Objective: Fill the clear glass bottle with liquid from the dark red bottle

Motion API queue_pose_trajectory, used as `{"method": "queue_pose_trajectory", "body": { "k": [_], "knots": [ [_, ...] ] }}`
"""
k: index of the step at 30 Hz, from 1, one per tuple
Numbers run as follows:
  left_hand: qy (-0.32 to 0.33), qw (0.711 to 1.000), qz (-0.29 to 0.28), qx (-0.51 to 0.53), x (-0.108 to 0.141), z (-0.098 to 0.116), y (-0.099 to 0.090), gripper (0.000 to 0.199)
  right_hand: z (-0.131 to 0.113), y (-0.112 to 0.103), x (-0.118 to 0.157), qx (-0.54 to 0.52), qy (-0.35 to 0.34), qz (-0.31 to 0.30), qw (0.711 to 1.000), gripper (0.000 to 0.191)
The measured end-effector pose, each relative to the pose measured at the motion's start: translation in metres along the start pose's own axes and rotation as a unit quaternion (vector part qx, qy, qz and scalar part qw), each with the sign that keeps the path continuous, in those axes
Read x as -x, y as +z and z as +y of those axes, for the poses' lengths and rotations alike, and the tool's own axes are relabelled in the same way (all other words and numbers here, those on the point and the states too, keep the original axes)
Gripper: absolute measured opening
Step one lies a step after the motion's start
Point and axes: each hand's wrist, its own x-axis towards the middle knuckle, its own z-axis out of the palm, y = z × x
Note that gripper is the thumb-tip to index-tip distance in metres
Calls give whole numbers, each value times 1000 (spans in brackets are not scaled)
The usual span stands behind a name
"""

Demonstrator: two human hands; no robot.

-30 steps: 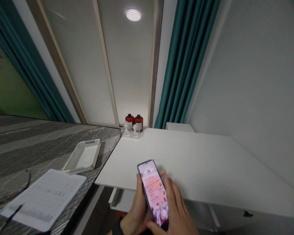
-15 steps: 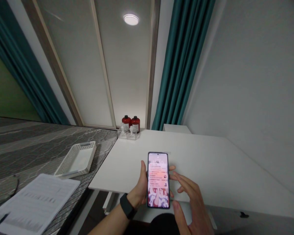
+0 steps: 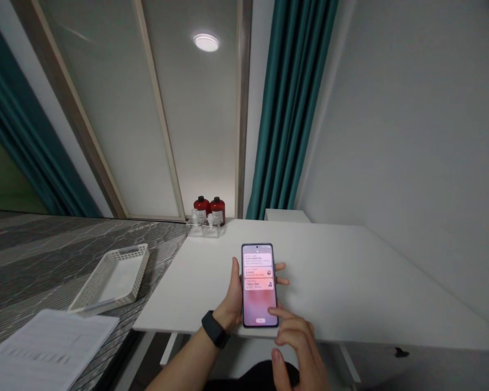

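Note:
A phone (image 3: pixel 259 288) with a lit pink and purple screen is held upright over the front edge of the white table. My left hand (image 3: pixel 231 304), with a dark watch on the wrist, grips it from behind, thumb along the left side and fingertips past the right side. My right hand (image 3: pixel 299 345) holds nothing; its fingers are apart and bent, with the index fingertip over the lower right of the screen. Whether that fingertip touches the glass is hard to tell. Notification cards fill the upper screen.
The white table (image 3: pixel 329 282) spreads ahead, with two red bottles (image 3: pixel 217 210) and a clear holder (image 3: pixel 203 230) at its far left corner. On the grey surface to the left are a white basket (image 3: pixel 120 277) and printed papers (image 3: pixel 44 347).
My right index finger has moved in over the lower screen. The character picture is gone from the screen, and the cards sit higher. The phone appears slightly higher, and the view has shifted.

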Motion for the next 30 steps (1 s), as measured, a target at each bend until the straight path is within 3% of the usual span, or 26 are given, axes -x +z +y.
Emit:
{"method": "queue_pose_trajectory", "body": {
  "k": [4, 9, 18, 26, 30],
  "knots": [
    [5, 1000, -9, -9, -3, 2, 1, 110, 2, 2, -2, 36, 18, -39, 998, 21],
    [4, 1000, -11, -6, -7, 5, 3, 111, 4, 3, -7, 30, 3, -21, 999, 25],
    [-21, 998, -46, -41, -33, 18, -19, 106, 11, 18, 0, 24, 22, -23, 999, 23],
    [-15, 998, -47, -32, -29, 15, -22, 104, 17, 29, -7, 13, 87, -72, 994, 24],
    [-20, 999, -39, -17, -28, 12, -22, 103, 22, 28, -20, 9, 79, -31, 996, 26]
  ]
}}
